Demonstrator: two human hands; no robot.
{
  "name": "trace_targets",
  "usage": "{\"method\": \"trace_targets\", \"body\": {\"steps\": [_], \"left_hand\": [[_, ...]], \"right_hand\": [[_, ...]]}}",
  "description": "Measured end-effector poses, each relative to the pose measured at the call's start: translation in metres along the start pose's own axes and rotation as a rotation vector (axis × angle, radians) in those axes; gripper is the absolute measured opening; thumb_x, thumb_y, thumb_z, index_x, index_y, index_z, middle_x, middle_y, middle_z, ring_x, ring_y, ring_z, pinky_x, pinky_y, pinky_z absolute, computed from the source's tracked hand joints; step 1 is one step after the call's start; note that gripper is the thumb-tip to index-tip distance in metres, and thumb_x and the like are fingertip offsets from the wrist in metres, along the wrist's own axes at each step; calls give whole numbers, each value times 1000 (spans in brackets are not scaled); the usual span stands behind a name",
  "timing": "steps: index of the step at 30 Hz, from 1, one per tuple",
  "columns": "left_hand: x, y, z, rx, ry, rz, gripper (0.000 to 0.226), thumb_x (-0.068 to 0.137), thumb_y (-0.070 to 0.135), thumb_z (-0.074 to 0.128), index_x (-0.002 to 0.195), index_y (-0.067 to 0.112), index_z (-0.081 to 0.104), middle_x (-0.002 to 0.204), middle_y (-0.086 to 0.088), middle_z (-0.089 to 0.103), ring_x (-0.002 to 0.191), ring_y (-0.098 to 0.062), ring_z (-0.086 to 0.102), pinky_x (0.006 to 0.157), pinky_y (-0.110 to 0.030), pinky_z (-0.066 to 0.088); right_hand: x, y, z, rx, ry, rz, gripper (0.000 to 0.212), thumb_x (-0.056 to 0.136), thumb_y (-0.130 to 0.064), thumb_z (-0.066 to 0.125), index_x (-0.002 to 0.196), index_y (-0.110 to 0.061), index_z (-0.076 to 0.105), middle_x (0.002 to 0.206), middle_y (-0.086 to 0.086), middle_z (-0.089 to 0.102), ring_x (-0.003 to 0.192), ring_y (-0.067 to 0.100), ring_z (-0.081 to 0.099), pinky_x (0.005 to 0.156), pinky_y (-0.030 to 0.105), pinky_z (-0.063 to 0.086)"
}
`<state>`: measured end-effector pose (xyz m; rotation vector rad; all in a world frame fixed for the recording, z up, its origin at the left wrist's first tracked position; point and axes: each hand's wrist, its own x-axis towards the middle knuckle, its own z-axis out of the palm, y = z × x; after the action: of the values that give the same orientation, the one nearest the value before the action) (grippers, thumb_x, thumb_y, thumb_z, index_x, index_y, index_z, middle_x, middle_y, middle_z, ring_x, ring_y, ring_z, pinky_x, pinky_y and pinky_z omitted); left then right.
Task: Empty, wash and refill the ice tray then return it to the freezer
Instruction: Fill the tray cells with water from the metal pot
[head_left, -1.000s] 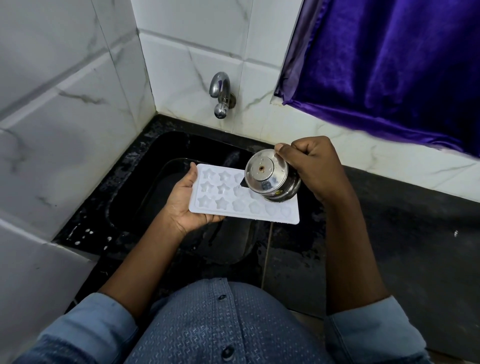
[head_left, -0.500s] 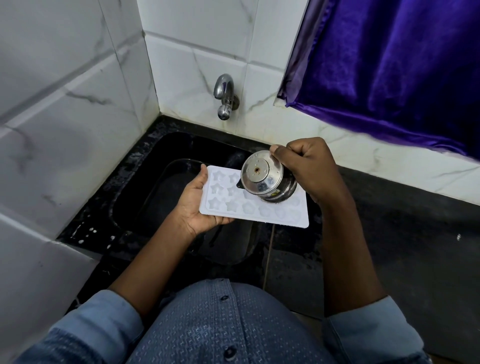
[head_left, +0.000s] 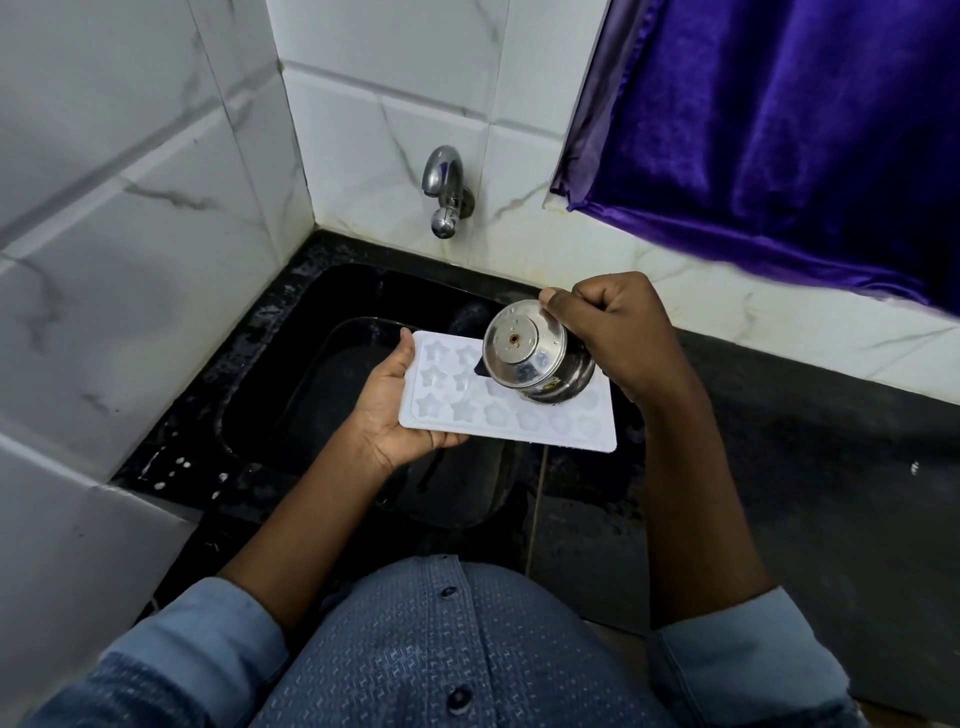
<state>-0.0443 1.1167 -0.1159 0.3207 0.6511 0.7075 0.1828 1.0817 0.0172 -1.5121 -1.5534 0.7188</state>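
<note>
Seemingly I'm at the refill: my left hand (head_left: 400, 415) grips the ice tray (head_left: 519, 423) level over the sink (head_left: 306, 343), my right hand (head_left: 618, 332) clasps a tipped steel pot (head_left: 524, 353) above it; the freezer trip remains.

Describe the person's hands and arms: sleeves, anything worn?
The left hand and right hand are bare: no gloves, rings or watch visible. Forearms are uncovered. The left sleeve and right sleeve are light blue, pushed up near the elbows. They belong to a blue shirt with a small pattern and dark buttons.
</note>
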Motion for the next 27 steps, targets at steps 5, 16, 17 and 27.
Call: {"method": "trace_targets", "body": {"steps": [5, 16, 17, 27], "left_hand": [[2, -2, -1, -4, -41, -3, 88, 94, 81, 41, 144, 12, 62, 149, -27, 57, 140, -50, 51, 114, -66, 34], [8, -10, -2, -119, -141, -54, 89, 96, 78, 46, 157, 14, 47, 157, -25, 49, 146, -45, 44, 127, -62, 18], [8, -11, 0, -129, -134, -56, 88, 96, 78, 46, 155, 14, 49, 155, -24, 51, 143, -44, 48, 126, -61, 20], [7, -13, -4, -158, -147, -71, 87, 95, 79, 48, 156, 17, 48, 157, -21, 50, 148, -42, 43, 126, -62, 20]], "right_hand": [[-1, -3, -1, 8, -2, 8, 58, 96, -33, 73, 59, 5, 50, 53, 8, 33, 51, 19, 32, 54, 33, 32], [-1, -13, 11, 50, -42, -16, 60, 97, -28, 73, 57, 2, 39, 54, 8, 30, 50, 18, 30, 54, 31, 31], [-1, -14, 13, 51, -46, -22, 61, 97, -28, 73, 58, 4, 39, 54, 8, 30, 50, 18, 30, 54, 32, 31], [-2, -20, 20, 18, -49, -47, 60, 97, -30, 72, 62, 9, 45, 55, 10, 32, 51, 18, 32, 54, 30, 30]]}}
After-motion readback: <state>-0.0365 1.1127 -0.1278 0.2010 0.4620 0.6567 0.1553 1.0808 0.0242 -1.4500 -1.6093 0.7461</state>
